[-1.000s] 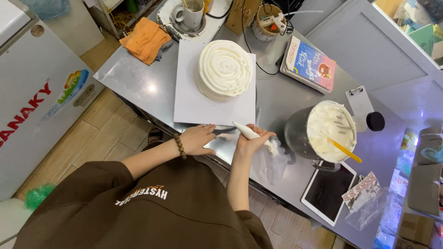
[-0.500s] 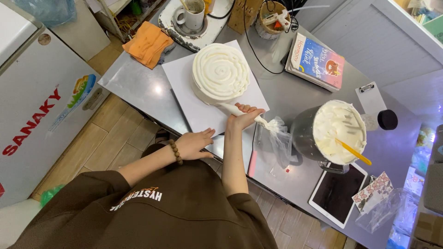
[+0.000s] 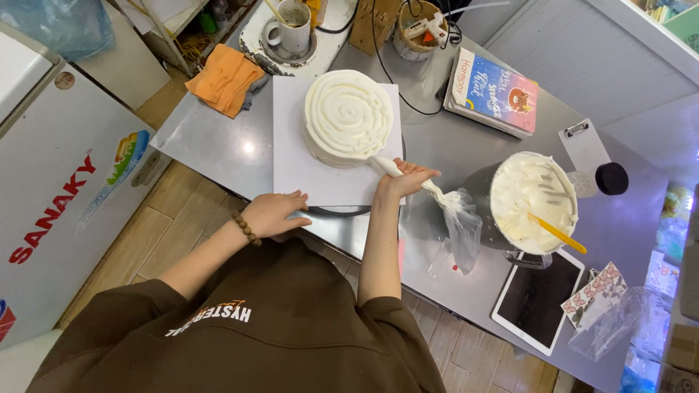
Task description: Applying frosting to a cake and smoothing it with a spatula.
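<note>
Nearest the steel table's (image 3: 218, 145) front edge: the left hand (image 3: 271, 213), a bead bracelet (image 3: 246, 228) on its wrist, lay flat with fingers spread loosely on the near edge of the white square board (image 3: 291, 156); it gripped nothing. Just right of it on the same board edge: the right hand (image 3: 408, 177), closed around a white piping bag (image 3: 429, 193), whose tip touched the lower right side of the cake (image 3: 348, 116) and whose twisted clear tail trailed off to the right. On the board, beyond both hands: the cake, round, covered in white cream with a spiral on top. Right of the cake: a metal bowl (image 3: 535, 200) of white cream holding a yellow-handled spatula (image 3: 557, 233). Near the bowl, toward the table's front: a dark tablet (image 3: 537, 298). Beyond the cake, left: a folded orange cloth (image 3: 224, 78). Farther back: a cup (image 3: 294, 22). Beyond the cake, right: a colourful book (image 3: 494, 91).
</note>
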